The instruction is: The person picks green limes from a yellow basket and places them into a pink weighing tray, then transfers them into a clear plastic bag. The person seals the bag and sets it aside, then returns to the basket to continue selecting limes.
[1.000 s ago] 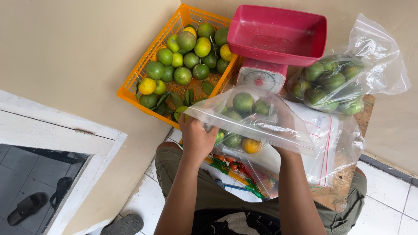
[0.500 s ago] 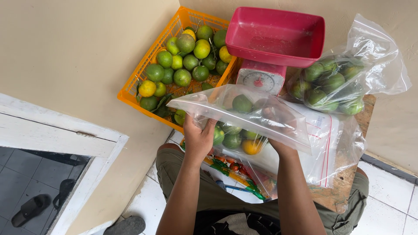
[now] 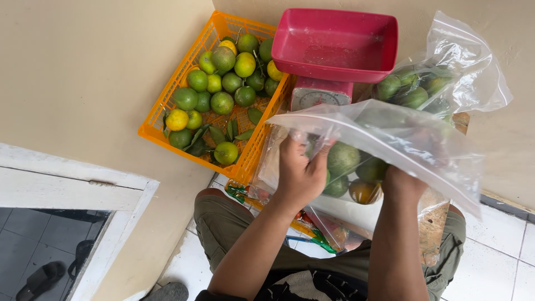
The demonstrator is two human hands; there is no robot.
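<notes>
The person holds a clear plastic zip bag (image 3: 384,139) up in front of the lap, its mouth stretched wide across both hands. The left hand (image 3: 301,173) has its fingers curled over the bag's near edge, pinching the film; the right hand (image 3: 402,184) goes up inside or behind the plastic, and how its fingers are set I cannot tell. Low in the bag, between the two hands, sit at least four round citrus fruits (image 3: 343,159), mostly green, one turning orange-brown.

Beyond the left hand lies an orange plastic slatted crate (image 3: 167,106), tilted against the beige surface, holding about eighteen green and yellow citrus (image 3: 223,103) with a few loose dark leaves. Straight beyond both hands stands a small kitchen scale with a round dial (image 3: 317,97) topped by an empty pink rectangular tray (image 3: 334,47). Beyond the right hand rests a second clear plastic bag (image 3: 446,72), with several green fruits inside (too bunched to count).

Under the hands, across the knees, lies a crumpled packet printed in red, yellow and green (image 3: 312,237), and a bare wooden board (image 3: 432,223) sits just beneath the right wrist.
</notes>
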